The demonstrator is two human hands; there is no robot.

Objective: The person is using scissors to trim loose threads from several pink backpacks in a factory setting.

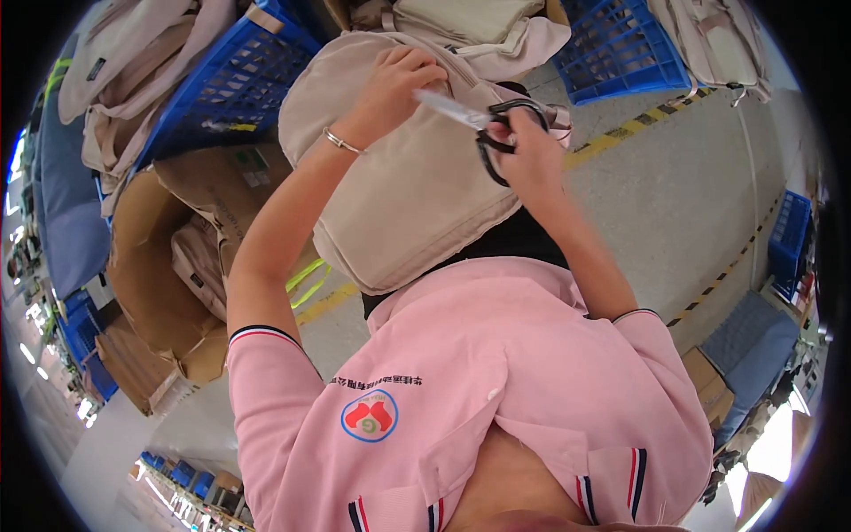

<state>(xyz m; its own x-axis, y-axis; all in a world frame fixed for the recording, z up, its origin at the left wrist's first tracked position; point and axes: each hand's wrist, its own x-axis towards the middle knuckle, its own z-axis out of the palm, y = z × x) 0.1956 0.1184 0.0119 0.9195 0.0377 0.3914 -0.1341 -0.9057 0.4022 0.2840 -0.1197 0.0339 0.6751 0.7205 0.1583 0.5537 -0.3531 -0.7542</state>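
Observation:
A beige backpack (417,186) rests on my lap, its top edge up. My left hand (394,84), with a thin silver bracelet on the wrist, grips the bag's top edge near the zipper. My right hand (523,146) holds black-handled scissors (483,120), fingers through the loops. The silver blades point left toward my left hand, just above the bag's top. I cannot tell whether the blades touch the fabric.
An open cardboard box (168,257) with more beige bags stands at my left. Blue plastic crates (226,84) (620,49) and piled beige bags (479,31) lie ahead. The grey floor (683,195) has yellow-black striped tape. Another blue crate (789,235) sits at the right.

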